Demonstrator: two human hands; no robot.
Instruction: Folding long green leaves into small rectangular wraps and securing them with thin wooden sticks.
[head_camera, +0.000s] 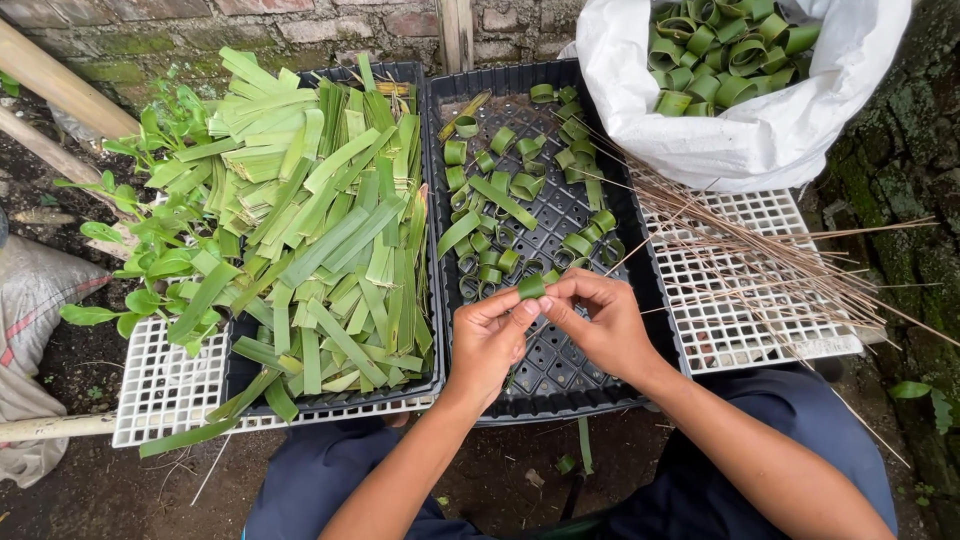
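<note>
While both hands (545, 325) pinch it, leaf ring (531, 287) opens toward camera.

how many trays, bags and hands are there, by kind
black trays: 2
white grid trays: 2
white bag: 1
left hand and right hand, both on one leaf ring: 2
total: 7

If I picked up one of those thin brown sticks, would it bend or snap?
The sticks look very thin and long, so one would probably feel light and bend a bit. They look dry and brown, so a hard bend might snap it. Lying loose on the white grid tray, they would likely roll or scatter if pushed.
</note>
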